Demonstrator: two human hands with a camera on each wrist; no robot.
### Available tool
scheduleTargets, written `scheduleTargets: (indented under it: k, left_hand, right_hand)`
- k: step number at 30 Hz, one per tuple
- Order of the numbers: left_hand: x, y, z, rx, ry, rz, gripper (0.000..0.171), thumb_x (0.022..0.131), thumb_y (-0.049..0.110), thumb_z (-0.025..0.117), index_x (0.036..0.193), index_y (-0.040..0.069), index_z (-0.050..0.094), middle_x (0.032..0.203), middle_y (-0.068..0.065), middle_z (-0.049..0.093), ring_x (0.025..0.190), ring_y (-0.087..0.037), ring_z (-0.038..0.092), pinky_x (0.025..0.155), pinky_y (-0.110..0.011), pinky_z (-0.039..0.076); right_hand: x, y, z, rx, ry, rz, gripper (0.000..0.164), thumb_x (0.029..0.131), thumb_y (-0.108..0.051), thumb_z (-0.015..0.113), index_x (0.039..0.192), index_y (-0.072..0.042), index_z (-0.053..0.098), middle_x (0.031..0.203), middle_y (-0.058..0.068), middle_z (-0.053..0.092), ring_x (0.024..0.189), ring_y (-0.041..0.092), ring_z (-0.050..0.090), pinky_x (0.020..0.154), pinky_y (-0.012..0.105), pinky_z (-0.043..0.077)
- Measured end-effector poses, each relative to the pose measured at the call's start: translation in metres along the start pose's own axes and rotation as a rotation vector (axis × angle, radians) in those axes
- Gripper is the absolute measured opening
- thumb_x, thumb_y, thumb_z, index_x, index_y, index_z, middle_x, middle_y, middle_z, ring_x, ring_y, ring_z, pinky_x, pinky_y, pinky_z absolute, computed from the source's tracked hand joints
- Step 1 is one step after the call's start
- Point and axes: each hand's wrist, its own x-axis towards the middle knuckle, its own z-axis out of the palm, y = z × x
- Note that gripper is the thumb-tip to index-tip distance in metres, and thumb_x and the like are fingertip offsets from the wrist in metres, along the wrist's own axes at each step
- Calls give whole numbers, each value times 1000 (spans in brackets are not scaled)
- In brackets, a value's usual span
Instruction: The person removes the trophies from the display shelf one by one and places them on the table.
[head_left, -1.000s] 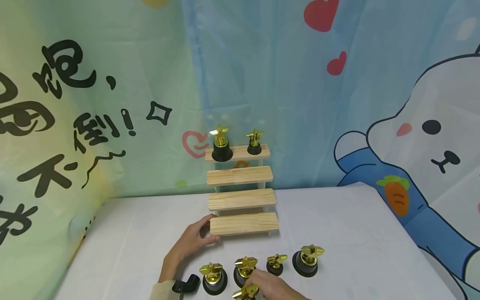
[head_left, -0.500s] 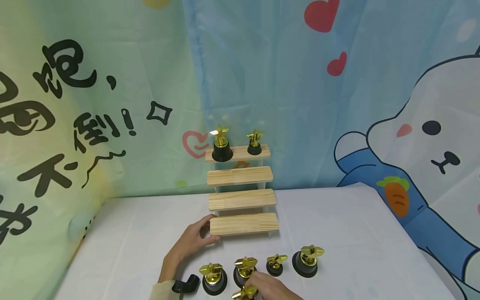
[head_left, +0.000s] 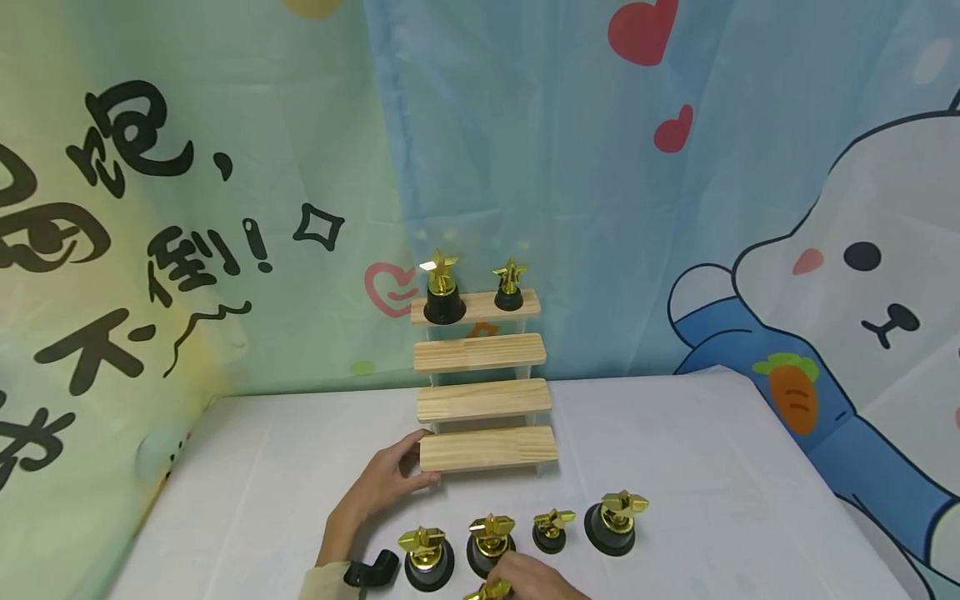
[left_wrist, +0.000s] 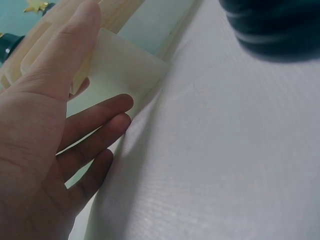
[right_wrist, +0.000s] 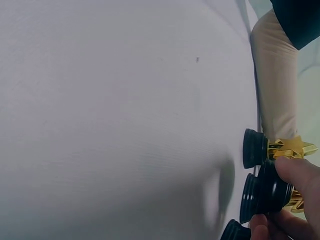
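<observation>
A stepped wooden display stand [head_left: 487, 450] rises on the white table in the head view. My left hand [head_left: 390, 475] holds the left end of its lowest board; in the left wrist view, the thumb [left_wrist: 75, 45] lies along the board while three fingers extend beside the pale side support [left_wrist: 125, 65]. My right hand [head_left: 536, 577] grips a gold star trophy [head_left: 491, 591] near the bottom of the head view. In the right wrist view, the held trophy's black base [right_wrist: 275, 187] sits between thumb and fingers, tilted.
Several star trophies stand on the table in front of the stand, including the rightmost trophy [head_left: 611, 525] and leftmost trophy [head_left: 427, 560]. Two more, a large trophy [head_left: 442, 292] and a small trophy [head_left: 509, 287], stand on the top board. A printed curtain [head_left: 585, 208] hangs behind.
My right hand has drawn slightly down toward the lower edge of the head view, taking the trophy with it. The left hand and the stand have stayed in place.
</observation>
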Motion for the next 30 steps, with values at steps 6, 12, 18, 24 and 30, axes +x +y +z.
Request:
scheduleTargets:
  k: [6,12,18,24,30]
  left_hand:
    - [0,2,-1,-9,-6,0,62,78,45,78,134,33,52,105,17,67,104,-6,60,106,-45,45]
    - [-1,2,-1,-10,-11,1,64,78,44,78,135,30,52,105,17,67,104,-6,60,106,-44,44]
    - [-1,3,-2,-17,-8,3,62,78,44,78,133,34,52,106,17,67,105,-6,60,107,-45,44]
    - [-1,4,-3,-19,-3,0,61,78,42,79,132,37,52,104,17,67,103,-5,60,107,-45,44]
    - [-2,3,-2,-7,-3,6,61,78,45,78,132,36,51,104,18,67,103,-5,60,106,-44,45]
  right_hand:
    - [0,-4,0,23,-5,46,25,92,-29,64,99,-4,64,91,0,59,86,-7,47,68,16,46]
    - [-3,-2,11,60,58,58,20,93,-30,63,94,-10,64,88,-8,56,83,-9,44,66,14,44]
    - [-4,-1,18,59,114,40,17,95,-31,61,92,-15,63,87,-12,55,81,-10,45,66,12,43]
    - [-4,2,18,35,91,47,19,94,-33,62,93,-14,64,87,-12,56,82,-10,45,66,13,43]
    - [-5,3,21,32,103,33,17,94,-30,61,91,-13,64,85,-11,56,80,-10,44,65,12,42]
